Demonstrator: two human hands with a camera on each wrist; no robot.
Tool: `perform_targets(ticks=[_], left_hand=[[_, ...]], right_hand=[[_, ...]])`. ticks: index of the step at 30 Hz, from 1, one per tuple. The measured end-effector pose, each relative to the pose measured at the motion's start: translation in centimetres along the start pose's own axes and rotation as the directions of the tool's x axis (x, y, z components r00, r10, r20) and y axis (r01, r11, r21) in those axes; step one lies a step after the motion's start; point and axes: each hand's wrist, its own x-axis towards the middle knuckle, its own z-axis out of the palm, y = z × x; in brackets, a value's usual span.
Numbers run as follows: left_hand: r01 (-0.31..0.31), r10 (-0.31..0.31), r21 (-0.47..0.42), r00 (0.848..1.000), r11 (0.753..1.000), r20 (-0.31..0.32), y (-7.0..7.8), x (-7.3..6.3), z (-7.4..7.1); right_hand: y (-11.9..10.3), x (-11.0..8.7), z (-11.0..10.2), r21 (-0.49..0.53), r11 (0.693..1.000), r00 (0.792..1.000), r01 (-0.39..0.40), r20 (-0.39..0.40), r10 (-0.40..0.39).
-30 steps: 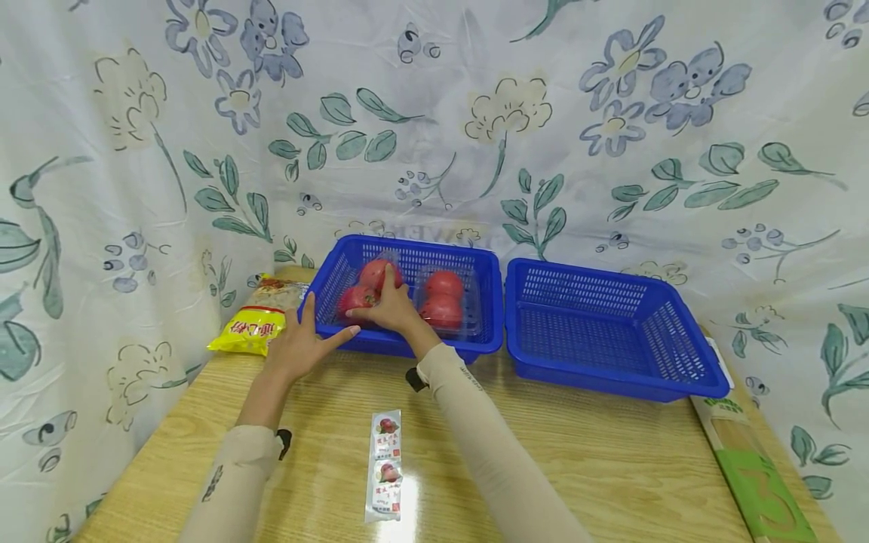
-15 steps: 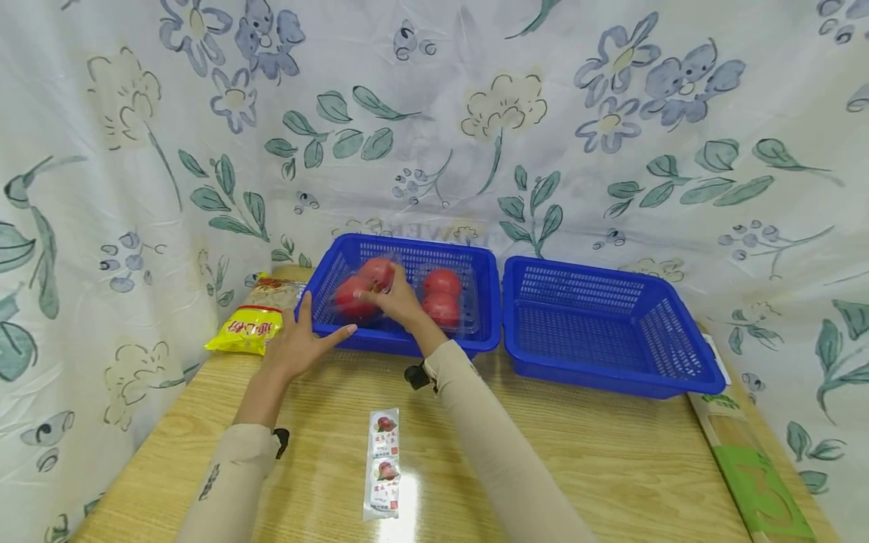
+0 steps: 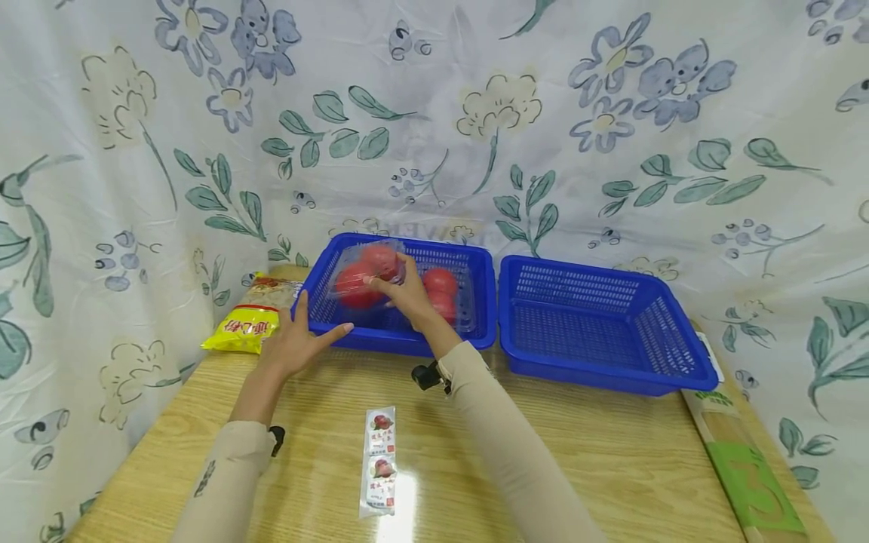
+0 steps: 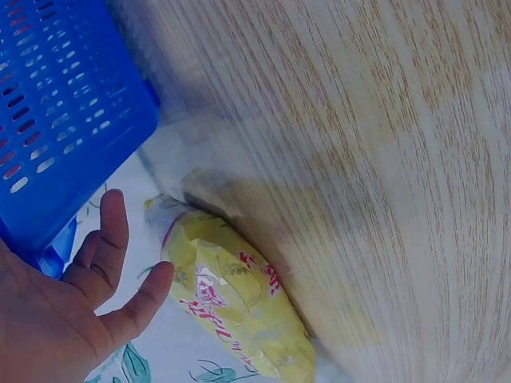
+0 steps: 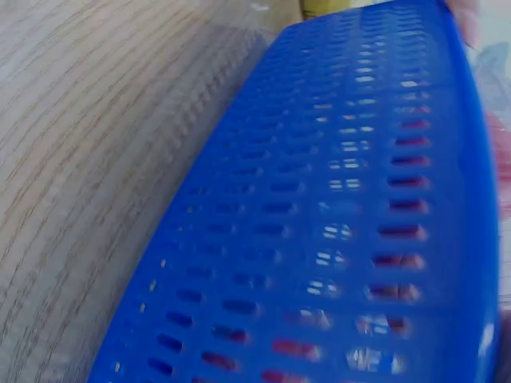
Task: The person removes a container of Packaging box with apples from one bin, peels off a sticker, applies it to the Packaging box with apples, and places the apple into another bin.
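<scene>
My right hand (image 3: 410, 296) grips a clear plastic box (image 3: 345, 260) by its right side. Two red tomatoes (image 3: 358, 285) show through the plastic. The box is tilted and raised inside the left blue basket (image 3: 407, 343). A second clear box (image 3: 467, 302) with red tomatoes (image 3: 440, 282) sits in that basket's right half, partly behind my right hand. At the basket's front left corner, my left hand (image 3: 290, 345) rests with fingers spread and thumb along the rim. In the left wrist view, fingers (image 4: 144, 303) extend beside the basket's outer wall, near a yellow bag (image 4: 239, 303).
Another blue basket (image 3: 577, 332) stands close on the right. The yellow bag (image 3: 247, 324) lies left of the baskets. A strip of white sachets (image 3: 379, 461) lies in front. A long green-labelled package (image 3: 747, 467) runs along the table's right edge. A flowered curtain (image 3: 434, 151) hangs behind.
My right hand has lifted the left box of tomatoes from the basket floor, tilting it and shifting slightly right. My left hand has stayed at the basket corner.
</scene>
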Motion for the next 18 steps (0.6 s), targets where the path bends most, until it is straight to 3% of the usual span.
perform_targets(ticks=[11, 18], left_hand=[[-0.016, 0.016, 0.006, 1.000, 1.000, 0.025, 0.2, 0.0, -0.1], [-0.009, 0.009, -0.012, 0.999, 1.000, 0.052, 0.2, -0.1, -0.3]], right_hand=[[-0.9, -1.6, -5.9, 0.126, 0.992, 0.994, -0.031, 0.106, 0.018], [-0.1, -3.5, -10.0, 0.203, 0.977, 0.992, -0.057, 0.118, 0.034]])
